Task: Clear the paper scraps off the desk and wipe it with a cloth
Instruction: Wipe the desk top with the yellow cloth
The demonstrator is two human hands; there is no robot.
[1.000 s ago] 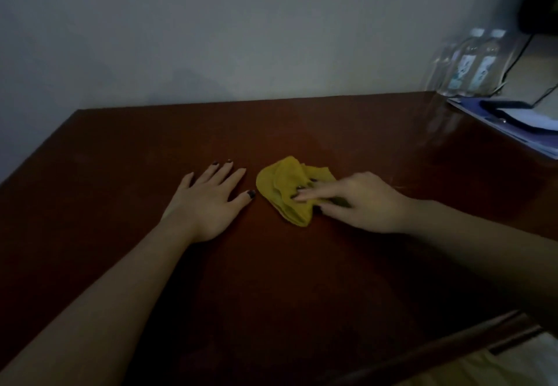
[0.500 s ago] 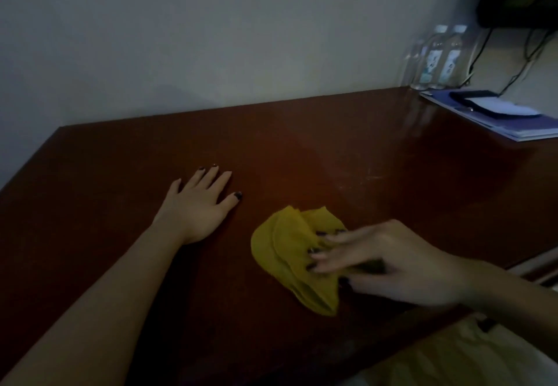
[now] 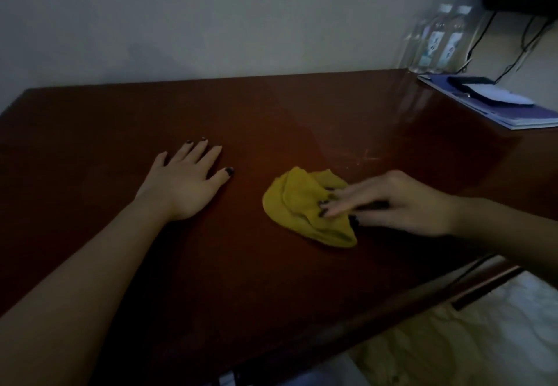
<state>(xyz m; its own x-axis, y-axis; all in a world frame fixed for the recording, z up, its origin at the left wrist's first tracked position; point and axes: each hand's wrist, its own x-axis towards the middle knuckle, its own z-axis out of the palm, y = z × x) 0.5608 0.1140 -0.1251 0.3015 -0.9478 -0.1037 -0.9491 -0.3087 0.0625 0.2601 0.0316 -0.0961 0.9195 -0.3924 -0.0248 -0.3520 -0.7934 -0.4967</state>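
Observation:
A crumpled yellow cloth lies on the dark brown desk, right of centre. My right hand presses on the cloth's right part with straight fingers, the thumb tucked at the cloth's lower edge. My left hand rests flat on the desk with fingers spread, a short way left of the cloth and not touching it. I see no paper scraps on the desk.
Clear water bottles stand at the desk's far right corner by the wall. A blue folder with a dark object and white paper lies at the right edge. Black cables hang behind it. The desk's front edge runs diagonally at lower right.
My right hand slid the cloth from beside the left hand toward me and to the right, then back away from the front edge. The left hand stayed flat in place.

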